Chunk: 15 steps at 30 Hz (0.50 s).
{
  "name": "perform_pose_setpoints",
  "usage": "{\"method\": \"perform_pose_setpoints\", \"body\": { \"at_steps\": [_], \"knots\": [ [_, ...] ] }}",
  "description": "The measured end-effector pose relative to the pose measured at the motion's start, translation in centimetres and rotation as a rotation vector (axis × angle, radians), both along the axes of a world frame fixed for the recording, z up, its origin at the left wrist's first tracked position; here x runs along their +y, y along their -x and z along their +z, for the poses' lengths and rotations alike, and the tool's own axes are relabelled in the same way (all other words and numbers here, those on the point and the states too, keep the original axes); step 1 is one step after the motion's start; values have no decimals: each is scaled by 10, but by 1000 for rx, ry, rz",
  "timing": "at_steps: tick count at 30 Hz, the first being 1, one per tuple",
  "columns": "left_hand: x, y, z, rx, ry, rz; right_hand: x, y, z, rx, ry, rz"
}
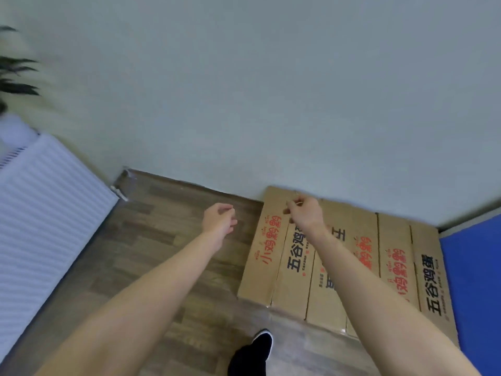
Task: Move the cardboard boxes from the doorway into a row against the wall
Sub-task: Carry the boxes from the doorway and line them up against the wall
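Observation:
Brown cardboard boxes with red and black printed characters stand side by side on the wooden floor against the pale wall. The leftmost box [267, 253] has a second box [325, 294] beside it and a third box [423, 270] at the right, by a blue panel. My right hand [302, 210] hovers over the far top edge of the leftmost box, fingers loosely curled, holding nothing. My left hand [219, 221] hangs over the bare floor left of the boxes, fingers slack and apart, holding nothing.
A white radiator [40, 213] runs along the left wall. Dark plant leaves [16, 74] show at the upper left. A blue panel [474, 280] borders the boxes on the right. My black shoe [260, 346] is on the wooden floor [162, 240] below the boxes.

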State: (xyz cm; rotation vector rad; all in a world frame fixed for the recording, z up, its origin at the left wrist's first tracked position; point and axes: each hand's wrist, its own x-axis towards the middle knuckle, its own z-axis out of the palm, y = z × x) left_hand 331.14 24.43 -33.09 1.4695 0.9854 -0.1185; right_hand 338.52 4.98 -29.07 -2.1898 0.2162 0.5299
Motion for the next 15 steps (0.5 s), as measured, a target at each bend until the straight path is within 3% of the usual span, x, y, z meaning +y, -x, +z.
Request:
{"method": "perform_pose_setpoints", "body": {
  "at_steps": [2, 6, 11, 15],
  "knots": [
    [22, 46, 42, -48, -17, 45, 35, 32, 33, -38, -43, 60],
    [80, 173, 114, -160, -151, 231, 133, 129, 92, -124, -114, 379],
    [125, 405, 164, -276, -259, 505, 222, 311, 142, -213, -244, 637],
    [115, 620, 190, -302, -274, 837, 256, 486, 164, -161, -309, 907]
  ]
}}
